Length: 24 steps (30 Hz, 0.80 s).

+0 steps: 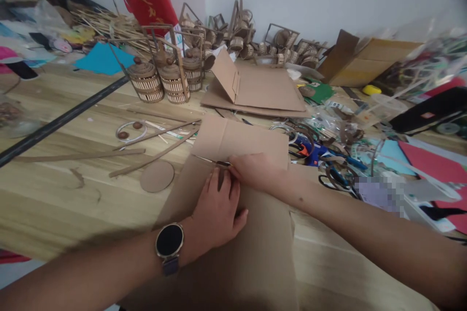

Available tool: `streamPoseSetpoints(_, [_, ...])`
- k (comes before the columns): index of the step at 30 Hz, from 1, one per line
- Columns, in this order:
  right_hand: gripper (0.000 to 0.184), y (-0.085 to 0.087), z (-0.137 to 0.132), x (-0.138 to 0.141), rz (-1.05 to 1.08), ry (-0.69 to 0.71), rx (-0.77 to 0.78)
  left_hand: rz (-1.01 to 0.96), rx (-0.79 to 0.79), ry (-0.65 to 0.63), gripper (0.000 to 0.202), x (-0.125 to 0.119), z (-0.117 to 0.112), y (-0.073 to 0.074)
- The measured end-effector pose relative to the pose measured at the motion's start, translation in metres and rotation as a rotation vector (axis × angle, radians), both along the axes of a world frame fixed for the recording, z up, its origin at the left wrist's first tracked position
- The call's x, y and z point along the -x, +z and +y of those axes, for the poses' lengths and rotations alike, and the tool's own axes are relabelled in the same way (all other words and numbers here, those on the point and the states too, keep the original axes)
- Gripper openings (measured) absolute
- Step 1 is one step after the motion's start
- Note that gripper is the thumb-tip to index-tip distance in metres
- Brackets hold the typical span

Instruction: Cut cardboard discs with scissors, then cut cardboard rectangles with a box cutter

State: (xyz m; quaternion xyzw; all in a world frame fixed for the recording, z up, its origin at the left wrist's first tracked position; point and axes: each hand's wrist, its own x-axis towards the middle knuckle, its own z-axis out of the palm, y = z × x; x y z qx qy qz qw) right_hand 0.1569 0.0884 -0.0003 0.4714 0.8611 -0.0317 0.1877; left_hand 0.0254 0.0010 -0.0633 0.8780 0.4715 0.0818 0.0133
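Note:
A large sheet of brown cardboard (268, 248) lies in front of me, with a folded flap (251, 141) at its far end. My left hand (219, 204) presses flat on the sheet, fingers stretched toward the crease. Closed around a slim cutting blade (209, 159) with a dark handle, my right hand (248, 169) rests just beyond the left fingertips. The blade points left along the line between sheet and flap. Most of its handle is hidden by my fingers, so its exact kind is unclear.
Small slatted buckets with handles (175, 82) stand behind, left of a cardboard stack (268, 87). A cardboard disc (156, 176), brown strips (80, 155) and a long black bar (65, 119) lie left. Rings, tools and a blue glue gun (314, 153) clutter the right.

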Motion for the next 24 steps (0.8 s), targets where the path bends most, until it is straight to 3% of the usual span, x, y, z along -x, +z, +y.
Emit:
streamPoseSetpoints(13, [0.028, -0.002, 0.002, 0.002, 0.001, 0.04, -0.025, -0.012, -0.053, 0.035, 0.07, 0.001, -0.001, -0.003])
streamPoseSetpoints(24, [0.025, 0.013, -0.001, 0.01, -0.059, 0.091, -0.013, -0.037, -0.01, 0.061, 0.061, 0.004, 0.0, 0.0])
